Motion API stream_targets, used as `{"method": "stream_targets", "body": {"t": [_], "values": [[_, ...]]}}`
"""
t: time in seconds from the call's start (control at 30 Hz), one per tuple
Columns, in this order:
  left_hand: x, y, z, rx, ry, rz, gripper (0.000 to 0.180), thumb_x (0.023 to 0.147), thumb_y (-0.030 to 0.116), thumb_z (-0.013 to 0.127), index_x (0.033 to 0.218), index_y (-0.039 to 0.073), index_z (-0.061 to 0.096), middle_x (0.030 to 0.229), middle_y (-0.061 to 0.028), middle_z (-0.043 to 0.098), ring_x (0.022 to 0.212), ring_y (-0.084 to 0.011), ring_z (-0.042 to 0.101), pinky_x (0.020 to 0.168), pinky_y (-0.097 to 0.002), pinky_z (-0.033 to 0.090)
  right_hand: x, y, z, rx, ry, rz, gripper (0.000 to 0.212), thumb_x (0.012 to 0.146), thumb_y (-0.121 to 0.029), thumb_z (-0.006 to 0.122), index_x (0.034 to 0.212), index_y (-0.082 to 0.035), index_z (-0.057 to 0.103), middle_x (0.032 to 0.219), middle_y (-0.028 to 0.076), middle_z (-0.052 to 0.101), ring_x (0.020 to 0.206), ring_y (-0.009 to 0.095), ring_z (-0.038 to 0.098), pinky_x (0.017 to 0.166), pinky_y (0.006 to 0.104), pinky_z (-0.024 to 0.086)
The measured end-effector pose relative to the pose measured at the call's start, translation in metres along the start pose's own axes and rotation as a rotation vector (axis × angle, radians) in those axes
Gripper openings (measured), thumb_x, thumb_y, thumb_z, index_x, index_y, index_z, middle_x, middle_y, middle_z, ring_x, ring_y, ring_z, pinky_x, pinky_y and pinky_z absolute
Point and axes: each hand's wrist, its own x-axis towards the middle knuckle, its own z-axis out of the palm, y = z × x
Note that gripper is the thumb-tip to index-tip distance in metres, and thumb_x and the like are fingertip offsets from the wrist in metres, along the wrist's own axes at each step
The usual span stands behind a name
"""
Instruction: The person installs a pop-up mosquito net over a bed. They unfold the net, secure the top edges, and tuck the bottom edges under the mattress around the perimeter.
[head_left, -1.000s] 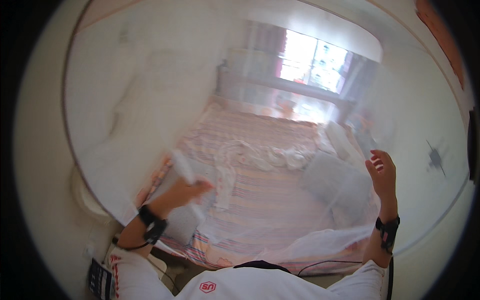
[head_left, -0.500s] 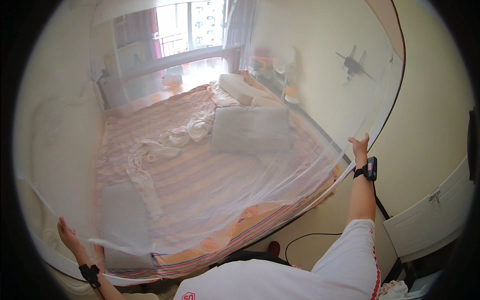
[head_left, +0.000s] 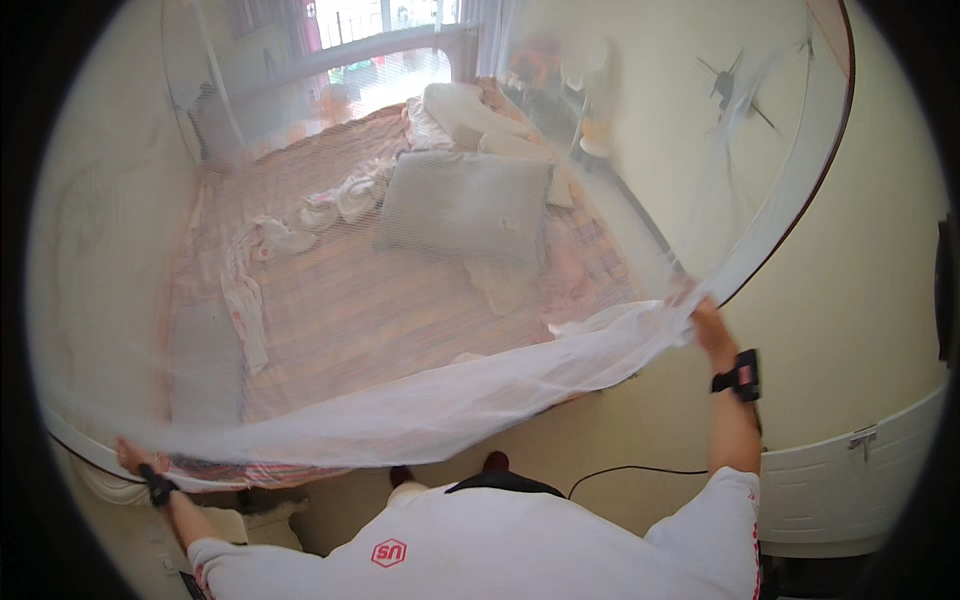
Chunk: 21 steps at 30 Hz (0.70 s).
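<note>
A sheer white mosquito net (head_left: 440, 410) with a dark, bowed rim is spread in front of me over a bed. My right hand (head_left: 706, 325), slightly smeared by motion, grips the gathered net at the bed's near right corner, beside the dark rim. At the near left corner my left hand (head_left: 132, 456) is closed on the net's lower edge. Between both hands the net hangs in a bunched white band across the near side of the bed. Part of the right fingers is hidden in the mesh.
Through the mesh show the striped bedsheet (head_left: 330, 330), a grey pillow (head_left: 465, 205), white pillows (head_left: 465, 110) and a twisted cloth (head_left: 245, 290). A cable (head_left: 630, 468) runs over the floor by my feet. A white panel (head_left: 850, 480) with a handle stands at the right.
My right hand has moved down and taken hold of the net. The net's near edge is now bunched into a thicker band. My left hand has closed; the view has tilted down.
</note>
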Motion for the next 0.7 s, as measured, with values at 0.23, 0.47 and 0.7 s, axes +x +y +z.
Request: {"method": "stream_targets", "body": {"t": [0.23, 0.47, 0.7], "values": [[-0.377, 0.036, 0.181, 0.743, -1.757, 0.110, 0.065, 0.089, 0.046, 0.061, 0.133, -0.001, 0.049, 0.130, -0.0170, 0.055, 0.102, -0.0263, 0.059, 0.089, -0.0372, 0.047, -0.058, 0.020, 0.119, -0.058, -0.135, 0.241, 0.020, 0.096, -0.022, 0.058, 0.091, -0.003, 0.064, 0.074, 0.003, 0.066, 0.072, 0.011, 0.060, 0.071, 0.0263, 0.047], [-0.625, 0.255, 0.201, 0.266, -2.538, -0.221, 0.076, 0.087, 0.042, 0.066, 0.146, 0.006, 0.034, 0.149, -0.0144, 0.036, 0.133, -0.0256, 0.038, 0.099, -0.0429, 0.044, -0.072, -0.197, 0.129, 0.166, -0.019, -0.066, 0.041, 0.099, -0.045, 0.045, 0.106, -0.006, 0.054, 0.096, 0.015, 0.069, 0.057, 0.020, 0.067, 0.036, 0.0212, 0.034], [-0.794, 0.358, 0.150, -0.557, -2.762, -0.676, 0.077, 0.084, 0.050, 0.065, 0.142, 0.006, 0.040, 0.141, -0.0146, 0.043, 0.126, -0.0275, 0.042, 0.095, -0.0425, 0.044, -0.094, -0.339, 0.118, 0.269, -0.005, -0.644, 0.048, 0.106, -0.038, 0.021, 0.144, -0.014, 0.034, 0.147, 0.018, 0.039, 0.044, 0.006, 0.047, 0.037, 0.0168, 0.037]]}}
